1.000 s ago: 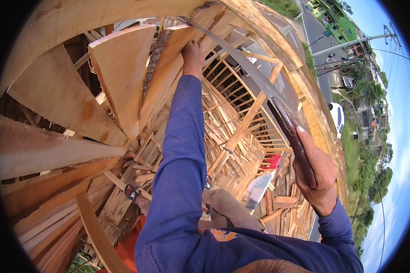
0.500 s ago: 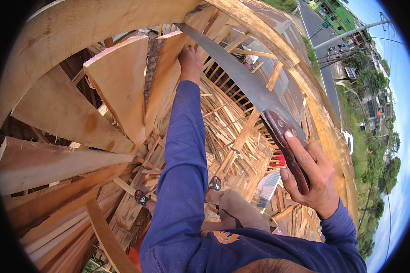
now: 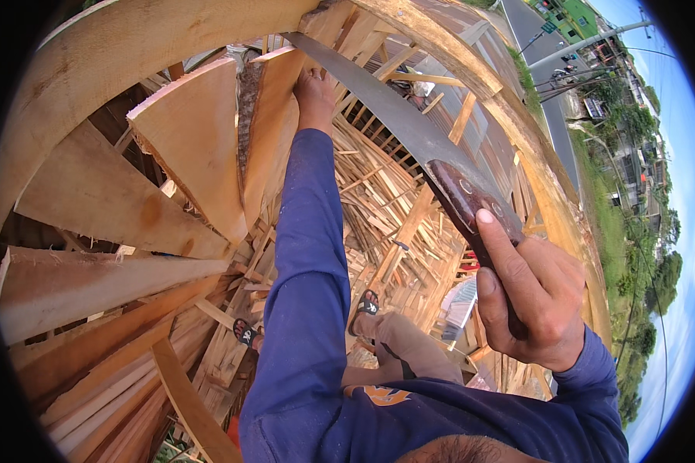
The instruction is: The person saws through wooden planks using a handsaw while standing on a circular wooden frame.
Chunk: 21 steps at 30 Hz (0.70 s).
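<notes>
My right hand [image 3: 540, 297] is closed round the dark brown wooden handle [image 3: 471, 204] of a handsaw, with the forefinger stretched along its side. The saw's long grey blade [image 3: 386, 108] slants away to the far left. Its tip lies by the upper end of an upright wooden board [image 3: 274, 108]; whether it touches the wood I cannot tell. My left arm reaches far forward, and my left hand [image 3: 315, 100] grips the right edge of that board just below the blade, its fingers curled and partly hidden.
A thick curved beam [image 3: 162, 38] arches across the far left, and another wooden rail [image 3: 544, 147] runs down the right. Several broad planks [image 3: 193, 139] fan out at left. Loose wood strips [image 3: 371, 185] cover the floor below, around my sandalled feet. Beyond the rail are grass and a road [image 3: 544, 85].
My right hand and the saw handle have come closer to me and look larger. My left hand stays at the board, while the whole view has shifted slightly.
</notes>
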Motion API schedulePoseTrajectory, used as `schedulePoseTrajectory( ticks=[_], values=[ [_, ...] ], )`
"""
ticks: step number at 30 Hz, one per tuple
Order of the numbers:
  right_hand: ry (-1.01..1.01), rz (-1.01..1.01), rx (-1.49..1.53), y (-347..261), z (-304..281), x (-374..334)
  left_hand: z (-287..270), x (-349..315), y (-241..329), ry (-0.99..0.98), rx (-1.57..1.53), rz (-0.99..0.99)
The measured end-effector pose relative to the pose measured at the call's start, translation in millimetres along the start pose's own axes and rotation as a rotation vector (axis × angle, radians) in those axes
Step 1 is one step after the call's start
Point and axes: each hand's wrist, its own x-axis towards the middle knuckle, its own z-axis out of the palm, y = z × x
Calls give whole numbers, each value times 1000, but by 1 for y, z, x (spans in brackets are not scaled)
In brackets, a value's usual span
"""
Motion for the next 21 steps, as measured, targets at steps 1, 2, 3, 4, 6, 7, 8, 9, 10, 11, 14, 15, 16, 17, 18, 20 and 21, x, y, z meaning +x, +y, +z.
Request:
schedulePoseTrajectory(
  ticks=[1,2,3,4,6,7,8,9,10,11,14,15,16,17,18,20,21],
  values=[
    [17,-5,16,1,1,0,-1,1,2,0,15,10],
    [4,32,0,11,5,-6,15,-14,-7,32,-34,-59],
    [9,34,-16,16,4,-8,23,-17,-3,51,-61,-85],
    [14,35,-30,17,3,-11,33,-21,-3,67,-88,-119],
    [38,17,-28,14,5,-10,33,-20,5,58,-73,-99],
    [44,21,-31,13,6,-8,33,-18,7,36,-49,-74],
    [36,31,-31,15,8,-9,32,-24,4,-9,9,-25],
    [44,29,-19,19,13,-5,34,-26,-3,-20,12,-29],
    [52,29,-8,27,22,5,33,-30,-8,-24,15,-31],
    [58,26,-8,31,22,8,34,-24,-13,10,-44,-72],
    [72,-53,13,15,7,8,-13,20,16,-2,33,38],
    [50,-26,23,14,3,-1,-16,15,10,27,46,33],
    [58,-25,20,18,7,-1,-19,16,10,47,64,37],
    [31,39,-3,31,20,-9,11,-12,-23,113,40,-56],
    [34,49,-13,33,23,-12,17,-20,-24,124,27,-87],
    [90,-24,-61,35,34,-1,18,-17,-24,86,-17,-128],
    [92,-40,-55,32,35,3,9,-10,-16,43,7,-100]
  ],
)
